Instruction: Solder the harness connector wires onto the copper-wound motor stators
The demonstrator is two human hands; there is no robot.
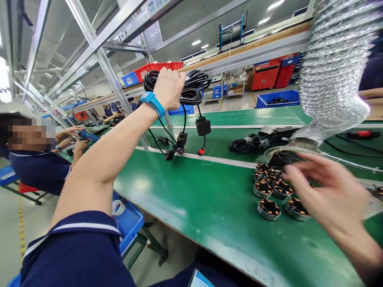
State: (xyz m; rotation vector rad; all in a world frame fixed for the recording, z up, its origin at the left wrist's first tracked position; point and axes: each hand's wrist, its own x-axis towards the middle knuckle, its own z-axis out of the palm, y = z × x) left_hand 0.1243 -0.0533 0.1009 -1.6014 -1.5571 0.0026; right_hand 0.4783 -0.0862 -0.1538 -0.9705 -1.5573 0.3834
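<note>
Raised over the bench, my left hand (169, 88) is closed round coiled black cables (194, 87). From the coils hang black box-shaped connectors (203, 126), one with a red tip below it. A blue band circles that wrist. My right hand (329, 195), slightly blurred, is held above the right side of the bench with fingers apart and nothing visible in them. Beneath and beside it stand several motor stators (269, 209) with copper windings, some partly hidden by the hand. Another bundle of black cables (248, 142) lies behind them.
A silver flexible duct (332, 63) comes down to a clear hood at the right. Blue bins (278, 98) and a red bin (158, 69) stand beyond the green bench (191, 199). At the left, a co-worker (38, 167) holds a blue tool. Metal frame posts rise nearby.
</note>
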